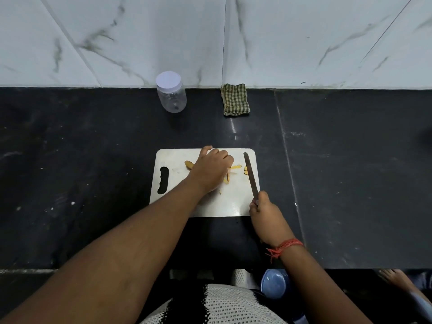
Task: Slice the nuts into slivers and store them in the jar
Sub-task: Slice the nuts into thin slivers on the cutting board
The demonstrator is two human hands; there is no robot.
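A white cutting board (177,202) lies on the black counter in front of me. Pale yellow nut slivers (235,167) and a whole nut (189,164) lie on it. My left hand (210,170) rests over the slivers in the board's middle with its fingers curled down; what they touch is hidden. My right hand (266,216) grips the handle of a knife (250,175) at the board's right edge, with the blade pointing away from me and lying flat. A clear plastic jar (171,92) with a white lid on stands at the back by the wall.
A folded green checked cloth (235,99) lies at the back, right of the jar. The marble wall closes off the far side of the black counter (350,171). A blue bucket (274,284) stands on the floor below the counter's front edge.
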